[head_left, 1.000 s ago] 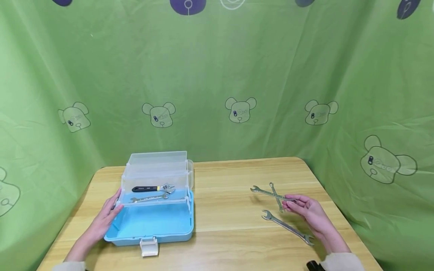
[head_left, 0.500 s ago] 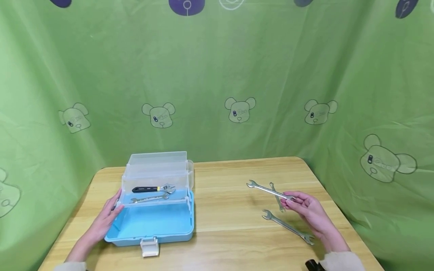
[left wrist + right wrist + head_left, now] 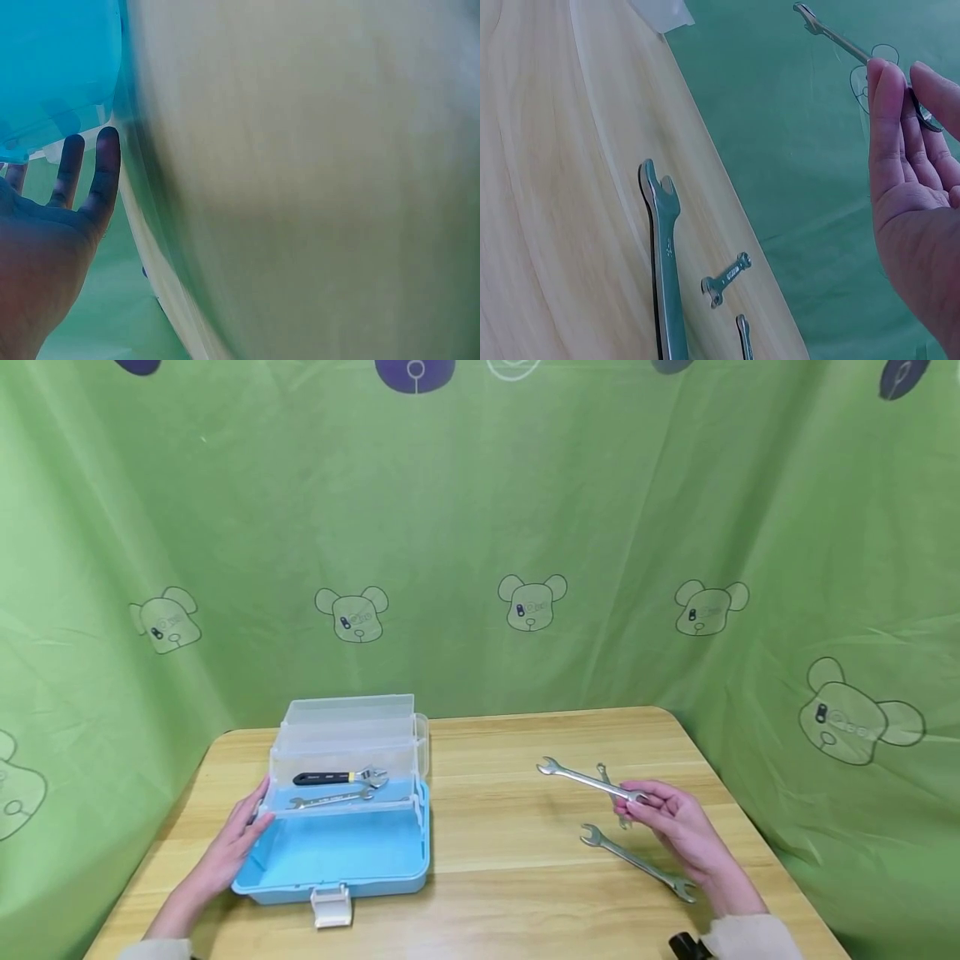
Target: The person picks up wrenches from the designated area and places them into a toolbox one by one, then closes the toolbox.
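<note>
My right hand [image 3: 678, 827] pinches a double open-ended wrench [image 3: 588, 779] near one end, thumb against fingers. The wrench is raised off the table, its free end pointing left, also seen in the right wrist view [image 3: 840, 41]. Below it lies a larger open-ended wrench [image 3: 637, 864]. A smaller wrench [image 3: 602, 770] lies behind the held one and is partly hidden. My left hand [image 3: 236, 843] rests against the left side of a light-blue toolbox [image 3: 330, 893], thumb at the tray edge. Its fingers [image 3: 105, 169] are extended at the box wall in the left wrist view.
The toolbox stands open with clear plastic trays [image 3: 345, 735] folded up behind. One tray holds a black-handled adjustable wrench [image 3: 322, 778] and an open-ended wrench [image 3: 330, 799]. A white latch [image 3: 330, 907] hangs at the front. Green printed cloth [image 3: 465, 527] surrounds the wooden table [image 3: 510, 893].
My right hand has lifted the wrench up from the table and moved it slightly left. The left hand and the toolbox have stayed where they were.
</note>
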Tool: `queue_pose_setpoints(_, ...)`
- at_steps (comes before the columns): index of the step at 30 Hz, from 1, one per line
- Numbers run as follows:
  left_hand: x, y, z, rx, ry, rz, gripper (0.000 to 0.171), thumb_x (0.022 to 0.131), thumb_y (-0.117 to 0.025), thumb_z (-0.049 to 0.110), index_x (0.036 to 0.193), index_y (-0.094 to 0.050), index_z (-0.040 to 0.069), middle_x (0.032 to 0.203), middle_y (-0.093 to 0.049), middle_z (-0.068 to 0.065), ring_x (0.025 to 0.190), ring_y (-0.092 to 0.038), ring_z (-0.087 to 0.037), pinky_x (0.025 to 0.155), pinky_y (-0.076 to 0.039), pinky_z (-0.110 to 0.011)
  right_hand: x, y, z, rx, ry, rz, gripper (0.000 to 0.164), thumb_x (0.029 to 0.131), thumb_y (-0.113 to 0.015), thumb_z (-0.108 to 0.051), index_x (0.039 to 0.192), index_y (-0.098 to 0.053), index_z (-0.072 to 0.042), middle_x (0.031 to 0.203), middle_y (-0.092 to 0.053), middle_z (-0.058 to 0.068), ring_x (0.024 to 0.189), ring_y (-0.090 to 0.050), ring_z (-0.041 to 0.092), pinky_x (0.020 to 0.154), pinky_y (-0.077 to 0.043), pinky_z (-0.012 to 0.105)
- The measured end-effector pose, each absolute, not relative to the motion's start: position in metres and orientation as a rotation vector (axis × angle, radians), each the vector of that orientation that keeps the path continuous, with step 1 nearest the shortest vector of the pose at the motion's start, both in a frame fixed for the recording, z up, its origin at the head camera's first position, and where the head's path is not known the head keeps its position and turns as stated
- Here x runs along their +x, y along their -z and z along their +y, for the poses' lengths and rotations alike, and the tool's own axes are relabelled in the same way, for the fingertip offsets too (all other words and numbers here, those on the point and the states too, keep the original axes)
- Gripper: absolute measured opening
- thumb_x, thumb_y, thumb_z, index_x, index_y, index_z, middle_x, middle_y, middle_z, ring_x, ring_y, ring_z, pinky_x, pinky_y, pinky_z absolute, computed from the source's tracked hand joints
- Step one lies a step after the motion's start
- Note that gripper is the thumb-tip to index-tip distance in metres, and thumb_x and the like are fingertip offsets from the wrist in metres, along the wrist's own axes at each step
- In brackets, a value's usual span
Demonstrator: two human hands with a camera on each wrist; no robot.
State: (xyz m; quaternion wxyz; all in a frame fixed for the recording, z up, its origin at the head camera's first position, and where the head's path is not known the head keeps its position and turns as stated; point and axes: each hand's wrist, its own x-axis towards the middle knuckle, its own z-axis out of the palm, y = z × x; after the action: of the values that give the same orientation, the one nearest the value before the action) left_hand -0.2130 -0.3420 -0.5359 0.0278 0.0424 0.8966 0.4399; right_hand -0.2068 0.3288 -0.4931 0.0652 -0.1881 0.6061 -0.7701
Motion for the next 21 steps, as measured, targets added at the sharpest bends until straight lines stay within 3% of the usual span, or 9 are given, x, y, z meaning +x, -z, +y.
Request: queue_pose_setpoints(21, -0.215, 0.539, -0.344, 0.13, -1.362, 2.77, 0.069, 0.113, -0.038, 0.042, 0.168, -0.001, 0.027, 0.168, -0.007, -0.034, 0.149, -0.011, -0.065, 0.109, -0.016, -0.087, -0.225, 0.485, 0.281, -0.644, 2.284, 1.822, 0.031, 0.1, -0.055, 0.012, 0.122, -0.069, -0.004, 0.108, -0.079, 0.009, 0.099, -0.078, 0.017, 0.09, -0.062, 0.03)
